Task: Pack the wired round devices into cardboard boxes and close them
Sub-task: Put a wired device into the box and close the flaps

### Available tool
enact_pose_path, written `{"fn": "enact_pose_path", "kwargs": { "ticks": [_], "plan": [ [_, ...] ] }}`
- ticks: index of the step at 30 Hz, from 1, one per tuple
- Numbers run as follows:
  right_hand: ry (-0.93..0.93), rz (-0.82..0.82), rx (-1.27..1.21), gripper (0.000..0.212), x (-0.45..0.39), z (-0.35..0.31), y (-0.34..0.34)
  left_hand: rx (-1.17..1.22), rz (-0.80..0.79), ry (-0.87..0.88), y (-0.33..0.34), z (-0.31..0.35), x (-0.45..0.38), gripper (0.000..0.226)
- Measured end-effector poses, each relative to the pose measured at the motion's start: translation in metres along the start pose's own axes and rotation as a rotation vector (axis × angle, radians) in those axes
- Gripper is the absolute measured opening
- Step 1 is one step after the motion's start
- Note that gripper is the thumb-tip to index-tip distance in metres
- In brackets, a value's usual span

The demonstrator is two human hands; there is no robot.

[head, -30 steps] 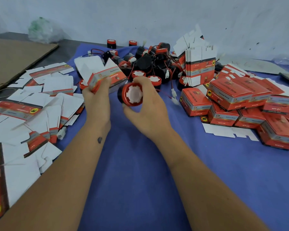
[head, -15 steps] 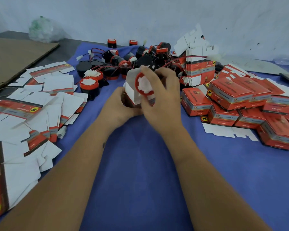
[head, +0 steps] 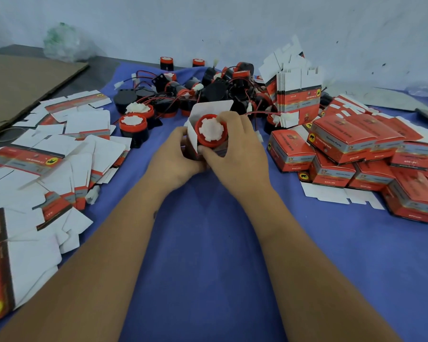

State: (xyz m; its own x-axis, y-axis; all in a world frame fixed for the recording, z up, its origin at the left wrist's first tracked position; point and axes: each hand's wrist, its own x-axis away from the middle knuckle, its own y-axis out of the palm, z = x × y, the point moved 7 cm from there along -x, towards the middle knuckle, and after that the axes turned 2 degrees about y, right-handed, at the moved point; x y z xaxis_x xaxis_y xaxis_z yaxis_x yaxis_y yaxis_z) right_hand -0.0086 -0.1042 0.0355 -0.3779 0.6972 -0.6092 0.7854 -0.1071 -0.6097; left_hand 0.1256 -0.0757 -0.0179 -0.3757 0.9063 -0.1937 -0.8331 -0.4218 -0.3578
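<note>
The person is seating a round red-rimmed device with a white centre into an open white-flapped cardboard box; pushing it straight in should be keeping the flaps clear. The left hand is gripping the box from below. The right hand is curling around the device, thumb underneath.

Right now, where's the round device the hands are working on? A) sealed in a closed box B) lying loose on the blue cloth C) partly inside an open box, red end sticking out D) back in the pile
C: the round device sits in the open box, its flap still up, held by both hands.
</note>
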Motion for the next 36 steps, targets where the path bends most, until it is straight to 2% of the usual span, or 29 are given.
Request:
{"fn": "enact_pose_path", "kwargs": {
  "ticks": [5,9,12,20,25,32,34,36],
  "plan": [
    [0.059,-0.104,0.039,0.032,-0.001,0.007,0.011,-0.002,-0.02,0.008,0.001,0.002,0.0,0.07],
    [0.0,-0.027,0.105,0.02,0.001,0.003,0.006,0.014,-0.025,0.015,0.002,0.002,0.001,0.07],
    [0.004,0.02,0.247,0.025,0.0,0.003,0.002,0.018,-0.029,0.018,0.003,0.003,0.002,0.07],
    [-0.018,-0.086,0.524,0.035,0.004,-0.002,0.014,-0.037,0.008,-0.01,0.003,0.001,0.001,0.067],
    [-0.012,-0.147,0.421,0.041,0.006,0.0,0.019,0.002,0.052,-0.016,0.002,0.002,0.0,0.049],
    [-0.108,-0.076,0.042,0.026,0.007,-0.015,0.015,0.17,0.203,0.007,-0.012,0.008,0.002,0.042],
    [-0.076,-0.037,-0.024,0.018,0.008,-0.015,0.012,0.175,0.222,-0.027,-0.013,0.005,0.001,0.044],
    [0.055,-0.05,-0.086,0.016,0.008,-0.005,0.012,0.2,0.224,-0.052,-0.012,0.003,0.0,0.042]
  ]
}}
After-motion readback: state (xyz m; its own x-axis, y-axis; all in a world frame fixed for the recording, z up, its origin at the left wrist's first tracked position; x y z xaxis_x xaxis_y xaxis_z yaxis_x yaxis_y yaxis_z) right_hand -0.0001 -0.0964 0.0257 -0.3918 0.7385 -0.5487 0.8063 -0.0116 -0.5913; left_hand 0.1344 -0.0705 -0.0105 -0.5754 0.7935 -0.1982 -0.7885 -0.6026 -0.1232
